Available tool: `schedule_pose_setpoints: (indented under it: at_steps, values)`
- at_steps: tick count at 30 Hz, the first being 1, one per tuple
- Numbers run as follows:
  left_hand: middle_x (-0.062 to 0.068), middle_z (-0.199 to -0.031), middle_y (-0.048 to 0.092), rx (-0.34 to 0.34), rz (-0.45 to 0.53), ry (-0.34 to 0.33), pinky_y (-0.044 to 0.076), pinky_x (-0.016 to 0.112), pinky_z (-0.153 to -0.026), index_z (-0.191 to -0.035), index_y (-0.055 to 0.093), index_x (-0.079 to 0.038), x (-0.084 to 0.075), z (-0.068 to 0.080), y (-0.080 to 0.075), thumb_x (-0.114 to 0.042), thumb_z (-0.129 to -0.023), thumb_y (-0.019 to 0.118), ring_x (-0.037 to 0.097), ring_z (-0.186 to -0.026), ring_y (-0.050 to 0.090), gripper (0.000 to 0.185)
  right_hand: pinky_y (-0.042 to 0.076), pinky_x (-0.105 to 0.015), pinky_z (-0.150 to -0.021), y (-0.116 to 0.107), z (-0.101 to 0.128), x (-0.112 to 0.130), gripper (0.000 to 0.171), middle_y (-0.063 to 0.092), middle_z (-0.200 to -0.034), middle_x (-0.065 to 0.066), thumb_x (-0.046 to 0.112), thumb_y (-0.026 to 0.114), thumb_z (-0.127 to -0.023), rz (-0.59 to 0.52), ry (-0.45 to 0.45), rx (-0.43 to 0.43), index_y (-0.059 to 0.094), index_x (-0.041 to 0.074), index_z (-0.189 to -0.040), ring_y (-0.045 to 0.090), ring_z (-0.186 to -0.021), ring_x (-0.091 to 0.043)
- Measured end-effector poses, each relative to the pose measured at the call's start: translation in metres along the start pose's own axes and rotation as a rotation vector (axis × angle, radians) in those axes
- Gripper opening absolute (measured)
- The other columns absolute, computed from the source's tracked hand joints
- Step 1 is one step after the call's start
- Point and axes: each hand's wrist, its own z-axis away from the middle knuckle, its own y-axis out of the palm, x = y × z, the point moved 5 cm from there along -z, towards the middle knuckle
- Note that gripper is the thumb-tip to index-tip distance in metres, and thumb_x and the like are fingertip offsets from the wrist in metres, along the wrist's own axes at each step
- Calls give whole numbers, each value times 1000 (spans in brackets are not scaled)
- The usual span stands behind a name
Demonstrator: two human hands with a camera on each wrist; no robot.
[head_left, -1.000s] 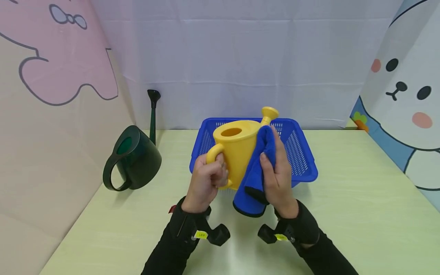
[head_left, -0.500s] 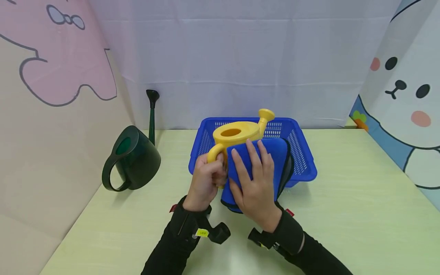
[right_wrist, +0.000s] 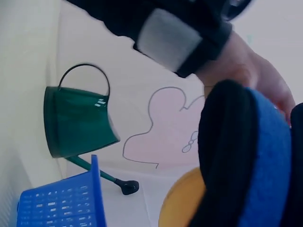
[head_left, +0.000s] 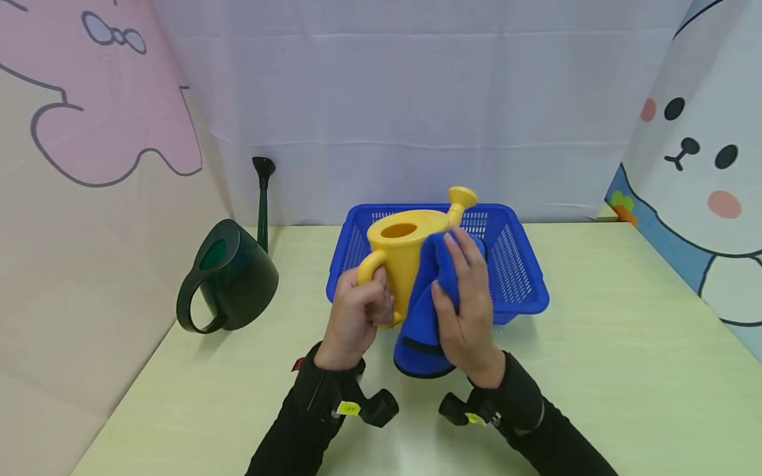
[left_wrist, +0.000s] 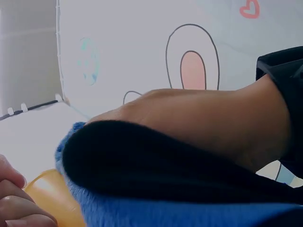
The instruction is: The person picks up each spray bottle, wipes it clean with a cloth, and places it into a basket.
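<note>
In the head view, my left hand [head_left: 360, 311] grips the handle of a small yellow watering can [head_left: 406, 264]. The can is held up in front of a blue basket. My right hand [head_left: 470, 311] holds a blue cloth [head_left: 424, 330] with black edging against the can's right side, the cloth bunched between thumb and fingers. Folds of the cloth [left_wrist: 189, 213] fill much of the left wrist view, with the right hand [left_wrist: 189, 118] behind them. In the right wrist view, the cloth [right_wrist: 270, 161] hides most of the yellow can [right_wrist: 182, 201].
A blue perforated basket [head_left: 518, 277] stands behind the hands on the pale table [head_left: 607, 357]. To the left is a dark green watering can [head_left: 244, 284], its spout pointing toward the back. Printed cloth walls [head_left: 417, 99] enclose the table's back and sides.
My right hand first swept the cloth left across the can's front, spread flat. It has since turned back to the right side, the cloth bunched again. The left hand stays on the handle.
</note>
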Motion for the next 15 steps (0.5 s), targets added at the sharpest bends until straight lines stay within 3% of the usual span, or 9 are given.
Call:
schedule_pose_setpoints:
  at_steps: [5,8,11,15]
  values:
    - [-4,-49,29,18,5,24,16,29,-42,-59,36,-14,-2,2,2,2,-74,34,14,-40,24,22,31,-28,-108,-8,-4,-11,49,35,-141,-21,7,34,-91,-168,172,9,29,-4,-139,40,-128,-15]
    - [-3,-50,28,17,0,31,16,31,-43,-59,37,-14,-2,2,2,2,-74,34,15,-40,24,22,33,-23,-106,-10,-4,-17,51,35,-143,-20,6,32,-91,-213,265,17,26,-1,-141,42,-126,-9]
    - [-3,-49,28,11,-2,26,16,28,-42,-59,36,-14,-2,2,3,2,-74,34,15,-40,23,22,34,-26,-106,-9,-3,-20,53,34,-144,-16,11,35,-92,-171,309,37,23,3,-144,42,-125,-12]
    - [-4,-48,29,-14,-12,3,20,25,-42,-58,36,-14,0,0,3,1,-76,34,13,-39,25,24,34,-41,-106,-4,-2,-15,62,33,-143,-17,32,42,-93,-7,227,51,21,1,-143,41,-125,-25]
